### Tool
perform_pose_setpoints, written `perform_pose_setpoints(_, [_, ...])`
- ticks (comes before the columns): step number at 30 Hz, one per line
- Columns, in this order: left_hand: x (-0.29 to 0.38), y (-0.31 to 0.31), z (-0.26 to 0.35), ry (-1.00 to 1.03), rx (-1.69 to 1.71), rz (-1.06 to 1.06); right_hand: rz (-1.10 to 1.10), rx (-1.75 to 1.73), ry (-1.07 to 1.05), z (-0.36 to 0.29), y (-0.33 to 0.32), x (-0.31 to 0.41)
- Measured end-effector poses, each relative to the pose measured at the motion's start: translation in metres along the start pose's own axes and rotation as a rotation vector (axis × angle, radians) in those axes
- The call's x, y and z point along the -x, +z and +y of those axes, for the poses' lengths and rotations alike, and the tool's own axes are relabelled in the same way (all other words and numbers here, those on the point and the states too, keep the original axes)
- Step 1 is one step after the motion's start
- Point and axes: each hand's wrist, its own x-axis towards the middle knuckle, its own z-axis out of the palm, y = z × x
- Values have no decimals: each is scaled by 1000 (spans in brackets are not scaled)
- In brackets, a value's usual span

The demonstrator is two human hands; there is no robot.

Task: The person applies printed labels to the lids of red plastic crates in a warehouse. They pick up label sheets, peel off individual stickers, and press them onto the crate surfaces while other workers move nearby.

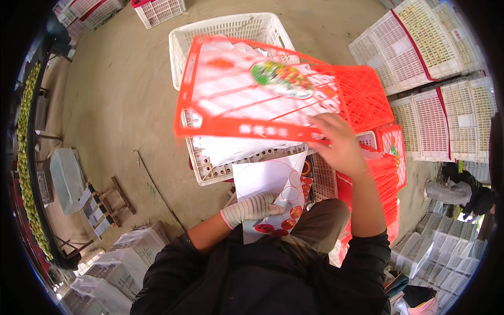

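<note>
My right hand (335, 143) grips the near right corner of a red plastic lattice lid (236, 128), blurred by motion, which bears an oval label (282, 78) with a fruit picture. Under the lid is white wrapping material (224, 151), on an upturned or stacked white plastic crate (201, 173); which of these cannot be told. My left hand (252, 209), in a striped knit glove, holds a sheet of round red stickers (293, 201) with white backing over my lap. Several red lattice pieces (382, 177) are stacked beside my right forearm.
A white crate (179, 35) stands behind the lid, with red baskets (364, 94) to its right. Tall stacks of crates (417, 47) line the right. On the left are a conveyor with round green fruit (25, 138), a small wooden stool (118, 197) and a thin rod (157, 193) on the floor.
</note>
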Motion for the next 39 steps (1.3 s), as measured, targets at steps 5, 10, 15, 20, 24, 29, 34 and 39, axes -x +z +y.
perform_pose_setpoints(5, [-2, 2, -13, 35, 128, -48, 257, -167, 239, 17, -56, 78])
perform_pose_setpoints(10, [-5, 5, -11, -4, 489, -96, 416, 281, 373, 27, -75, 169])
perform_pose_setpoints(15, [3, 5, 14, 4, 439, -6, 495, 460, 602, 36, -57, 231])
perform_pose_setpoints(20, [-2, 11, 9, -3, 526, 10, 502, 660, 902, 85, -12, 330])
perform_pose_setpoints(24, [0, 17, 16, -18, 596, 67, 355, 567, 1091, 109, 47, 384])
perform_pose_setpoints(29, [1, 22, 29, -38, 668, 113, 265, 593, 1102, 114, 66, 391])
perform_pose_setpoints(34, [1, 19, 29, -113, 680, 88, 340, 604, 1012, 103, 45, 360])
perform_pose_setpoints(39, [-1, 18, 25, -167, 698, 59, 567, 345, 823, 130, 31, 270])
